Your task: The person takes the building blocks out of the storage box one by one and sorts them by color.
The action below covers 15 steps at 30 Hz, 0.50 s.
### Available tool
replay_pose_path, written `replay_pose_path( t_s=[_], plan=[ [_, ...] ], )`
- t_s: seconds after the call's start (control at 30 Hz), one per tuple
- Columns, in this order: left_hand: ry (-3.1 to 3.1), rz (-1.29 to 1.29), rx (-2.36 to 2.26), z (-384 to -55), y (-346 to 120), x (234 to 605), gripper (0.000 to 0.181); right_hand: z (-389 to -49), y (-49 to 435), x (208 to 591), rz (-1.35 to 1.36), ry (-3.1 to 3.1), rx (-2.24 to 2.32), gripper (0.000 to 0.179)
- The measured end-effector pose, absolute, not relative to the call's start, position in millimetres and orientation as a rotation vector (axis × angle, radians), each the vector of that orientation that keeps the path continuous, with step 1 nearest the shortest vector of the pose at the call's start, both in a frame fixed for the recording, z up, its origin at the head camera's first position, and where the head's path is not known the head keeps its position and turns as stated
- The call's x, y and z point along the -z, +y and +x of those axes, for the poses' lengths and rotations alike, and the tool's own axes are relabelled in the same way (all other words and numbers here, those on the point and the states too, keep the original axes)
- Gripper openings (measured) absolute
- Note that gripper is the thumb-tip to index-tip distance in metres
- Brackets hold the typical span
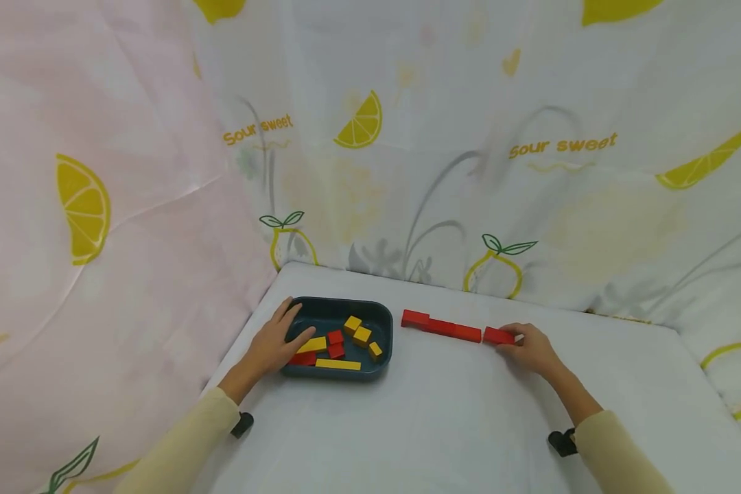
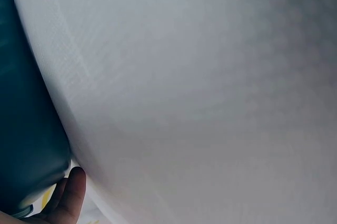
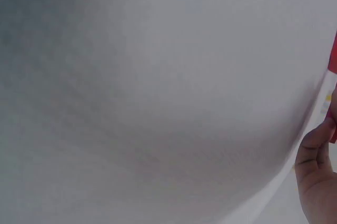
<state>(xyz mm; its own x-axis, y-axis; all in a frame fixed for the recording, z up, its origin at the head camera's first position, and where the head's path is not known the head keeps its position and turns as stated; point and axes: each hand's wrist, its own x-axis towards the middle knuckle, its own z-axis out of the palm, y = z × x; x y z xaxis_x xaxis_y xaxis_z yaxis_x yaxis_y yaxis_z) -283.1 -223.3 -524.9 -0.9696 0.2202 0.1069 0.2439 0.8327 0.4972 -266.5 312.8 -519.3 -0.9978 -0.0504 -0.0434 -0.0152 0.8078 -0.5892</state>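
Note:
My right hand (image 1: 530, 348) pinches a small red block (image 1: 497, 335) between thumb and fingertips, just past the right end of a row of red blocks (image 1: 451, 329) on the white table. A narrow gap parts that block from the row. At the row's left end one block (image 1: 416, 318) stands higher than the others. My left hand (image 1: 273, 343) rests over the left rim of a dark blue tray (image 1: 379, 317), its thumb reaching inside above a yellow block (image 1: 313, 344). In the left wrist view, fingers (image 2: 73, 195) lie by the tray's outer wall (image 2: 31, 129).
Inside the tray lie several yellow cubes (image 1: 362, 335), small red blocks (image 1: 335, 350) and a long yellow bar (image 1: 338, 364). Lemon-printed cloth (image 1: 407, 192) hangs behind the white table (image 1: 432, 412), with pinkish cloth (image 1: 130, 288) along the left side.

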Motion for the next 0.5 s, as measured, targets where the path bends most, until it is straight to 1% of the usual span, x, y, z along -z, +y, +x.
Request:
replay_pose_path(
  t_s=[0.23,0.37,0.5],
  plan=[
    [-2.977,-0.391,0.817,-287.1,-222.5,520.6,0.078,-274.3,326.7,520.9,-0.032,2.865,0.939,0.041],
    [-2.982,-0.405,0.83,-288.1,-222.0,521.7,0.079,-278.7,330.8,525.8,0.019,2.809,0.937,0.042],
    [-2.978,-0.402,0.84,-287.9,-223.0,522.6,0.078,-283.2,330.6,528.8,0.006,2.764,0.98,0.042]
  ],
)
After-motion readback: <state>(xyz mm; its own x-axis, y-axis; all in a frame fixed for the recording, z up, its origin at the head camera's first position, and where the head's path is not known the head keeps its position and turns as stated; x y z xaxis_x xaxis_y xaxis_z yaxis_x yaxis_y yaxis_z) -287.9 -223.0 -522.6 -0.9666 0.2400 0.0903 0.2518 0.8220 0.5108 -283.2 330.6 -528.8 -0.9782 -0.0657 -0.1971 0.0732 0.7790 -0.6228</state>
